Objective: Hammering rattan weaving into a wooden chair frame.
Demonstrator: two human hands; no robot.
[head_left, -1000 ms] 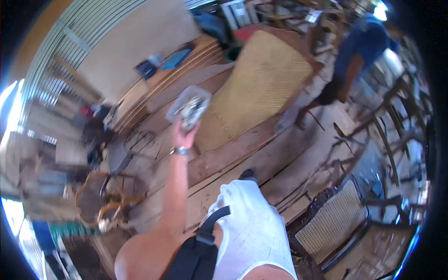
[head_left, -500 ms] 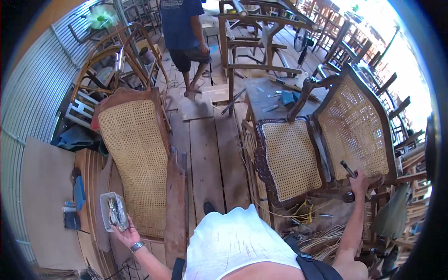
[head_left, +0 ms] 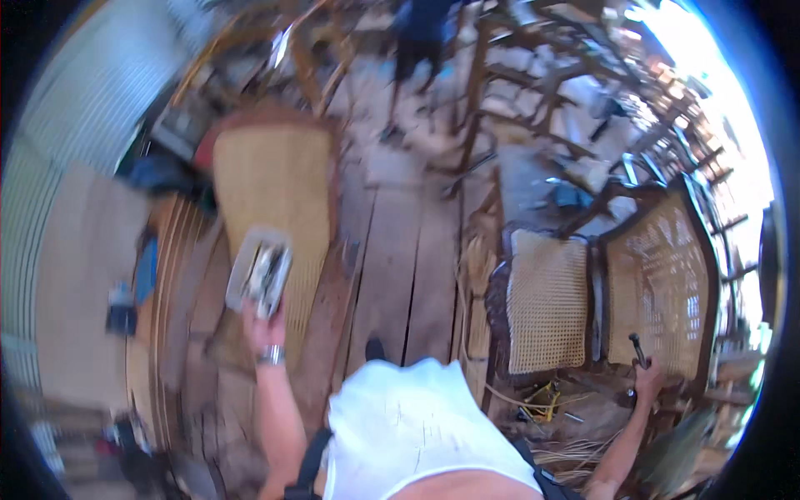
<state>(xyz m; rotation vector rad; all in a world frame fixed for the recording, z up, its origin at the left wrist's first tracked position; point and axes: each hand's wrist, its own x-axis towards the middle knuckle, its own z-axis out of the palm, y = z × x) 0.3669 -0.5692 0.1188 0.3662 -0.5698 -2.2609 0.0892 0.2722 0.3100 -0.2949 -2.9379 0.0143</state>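
Note:
My left hand [head_left: 265,327] grips the near end of a pale rectangular plastic tub [head_left: 239,273]. Loose pieces, some shiny and some dark, lie in it, too blurred to name. The tub is held above the woven cane panel [head_left: 271,171] of a long wooden chair part at the left. Off to the right, my right hand [head_left: 649,377] is closed round a short dark-handled tool [head_left: 637,350]; its working end cannot be made out. That hand is beside the lower edge of a carved chair's cane back [head_left: 637,292], near its cane seat [head_left: 546,304].
A person [head_left: 417,50] stands on the plank floor [head_left: 387,258] ahead. Wooden chair frames [head_left: 542,83] crowd the far right. A worktable [head_left: 527,187] carries small items behind the carved chair. Yellow-handled tools [head_left: 546,404] and cane strips [head_left: 571,450] lie low at right.
My left hand has carried the tub up and inward, over the cane panel. The view has swung, shifting the surroundings to the right. My right hand still holds the dark-handled tool.

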